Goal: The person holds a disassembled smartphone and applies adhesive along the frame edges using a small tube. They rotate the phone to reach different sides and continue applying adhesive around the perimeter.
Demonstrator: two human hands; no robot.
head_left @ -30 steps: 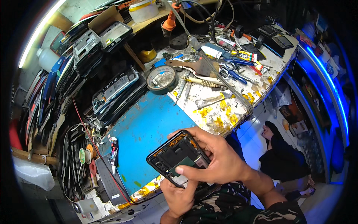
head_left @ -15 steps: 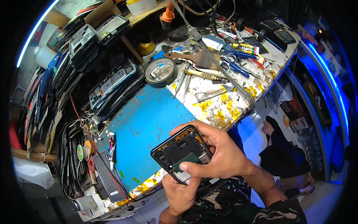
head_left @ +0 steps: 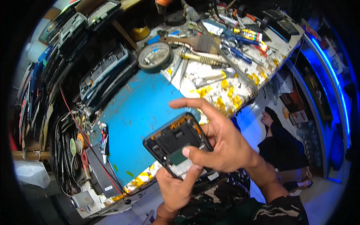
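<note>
An opened black phone (head_left: 169, 140) is held tilted over the near edge of the bench, its inside facing up. Orange strips run along its far edge, and a dark green panel (head_left: 176, 156) lies inside. My left hand (head_left: 174, 189) grips the phone's near edge, its thumb over the rim. My right hand (head_left: 230, 150) holds the right side, thumb pressed on the inside by the green panel. The right index finger stretches out past the far edge, off the phone. My other right fingers are partly hidden behind the phone.
Beneath the phone lies a blue mat (head_left: 140, 107). Behind it sit a tape roll (head_left: 155, 66), a brush (head_left: 204, 43), pliers (head_left: 238, 53) and tweezers. Stacked phone parts and laptops (head_left: 105, 73) fill the left, near a glue tube (head_left: 104, 135). Another person (head_left: 283, 150) sits at right.
My right index finger has lifted off the phone's far edge and straightened. The right thumb stays near the green panel, and the whole view has shifted slightly.
</note>
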